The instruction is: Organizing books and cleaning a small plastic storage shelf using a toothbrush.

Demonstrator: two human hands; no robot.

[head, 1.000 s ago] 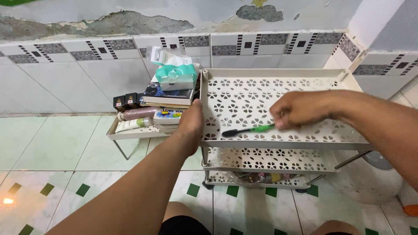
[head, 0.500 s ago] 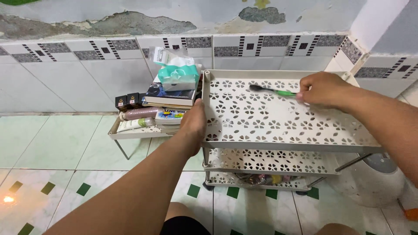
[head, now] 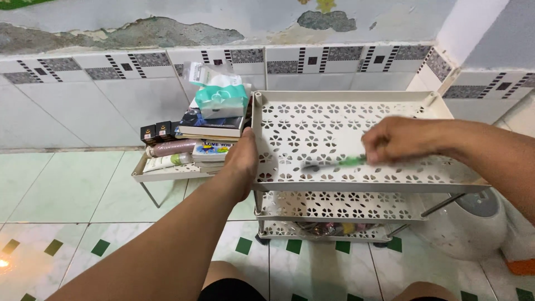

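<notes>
- Our left hand [head: 243,159] gripped the white perforated rack's [head: 390,177] top-tier left edge.
- Our right hand [head: 393,139] pinched a green-handled brush [head: 334,163], blurred, low over that tier's front.

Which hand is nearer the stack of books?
Left. The left hand grips the rack's left edge, right beside the stack of books; the right hand holds a green brush farther right.

The right hand [head: 397,140] holds a blurred green-handled brush [head: 333,163] over the rack's top shelf [head: 334,120]; the left hand [head: 243,159] clasps its near-left edge.
</notes>
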